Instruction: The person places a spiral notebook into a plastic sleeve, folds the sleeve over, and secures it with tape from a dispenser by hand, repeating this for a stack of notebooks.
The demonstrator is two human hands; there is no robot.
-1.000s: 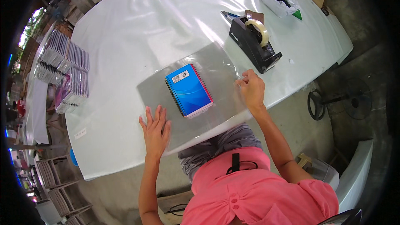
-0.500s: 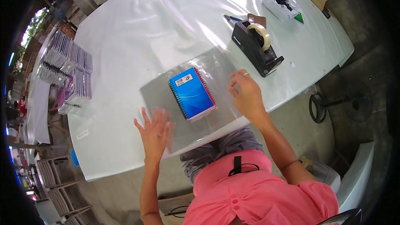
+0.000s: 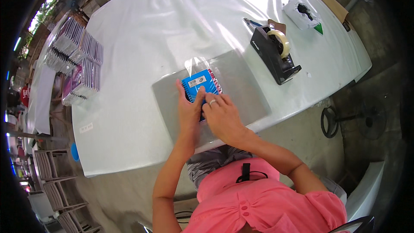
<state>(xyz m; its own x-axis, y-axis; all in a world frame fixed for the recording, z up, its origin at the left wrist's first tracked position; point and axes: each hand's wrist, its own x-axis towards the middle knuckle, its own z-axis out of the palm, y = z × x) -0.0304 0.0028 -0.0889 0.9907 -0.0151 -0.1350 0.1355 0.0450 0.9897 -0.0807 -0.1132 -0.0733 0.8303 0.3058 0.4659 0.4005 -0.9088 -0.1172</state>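
Note:
A small blue spiral notebook (image 3: pixel 212 85) with a white label lies near the table's front edge; a pink-edged one shows beneath it. Loose clear plastic film (image 3: pixel 199 63) sticks up past its far end. My left hand (image 3: pixel 188 114) grips the notebook's left side, thumb on the cover and fingers along the coil. Over its near half, my right hand (image 3: pixel 224 118) has its fingers bent together beside my left thumb. Whatever those fingertips pinch is hidden. Under everything is a grey, see-through sheet (image 3: pixel 250 88).
A black tape dispenser (image 3: pixel 269 58) stands to the right, with a pen (image 3: pixel 249 23) behind it. Farther right sits a crumpled white bag (image 3: pixel 297 15). At the left edge, wrapped notebooks (image 3: pixel 84 67) are stacked on the white-covered table (image 3: pixel 125 116).
Both hands, earlier apart and off the notebook, have come together on it. The left now holds its side. Film now rises at the far end. The whole view has shifted slightly.

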